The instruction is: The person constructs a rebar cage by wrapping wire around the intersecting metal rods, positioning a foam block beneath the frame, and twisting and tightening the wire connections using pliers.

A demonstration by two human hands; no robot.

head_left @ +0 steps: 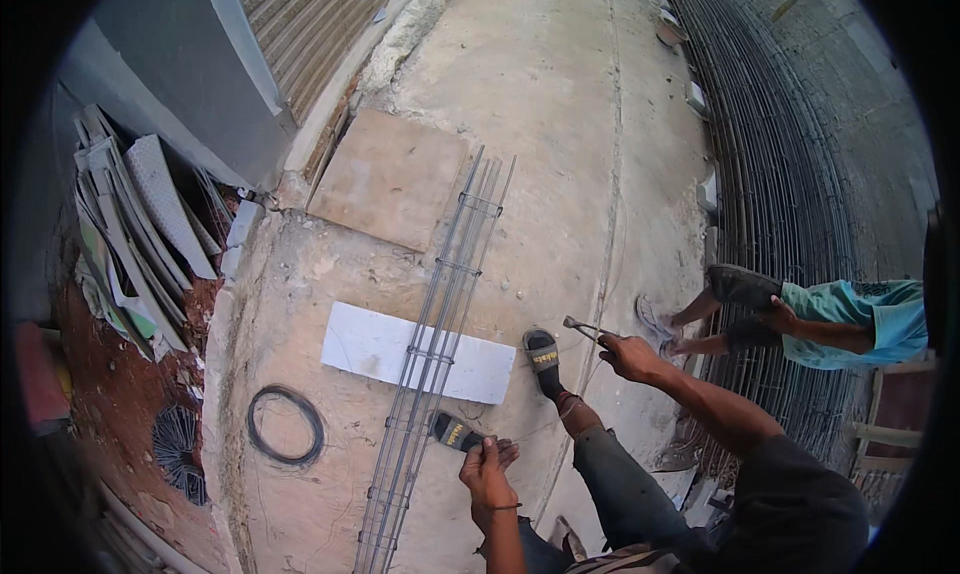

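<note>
A long steel rebar cage (433, 349), with several square stirrups along its bars, lies lengthwise in front of me across a white board (370, 344). My left hand (488, 482) is just right of the cage, above my sandalled left foot, its fingers pinched together. A faint thin strand shows by those fingertips, but what they grip is too small to make out. Farther right, my right hand (632, 358) is closed round the handles of a pair of pincers (583, 327). The pincers' head points left, above the floor and apart from the cage.
A coil of thin dark wire (285, 424) lies left of the cage. Beyond it are a stack of stirrups (180, 444) and leaning panels (140, 234). A brown board (390, 179) lies ahead. At right, another person (850, 319) stands by long rebar bundles (770, 144).
</note>
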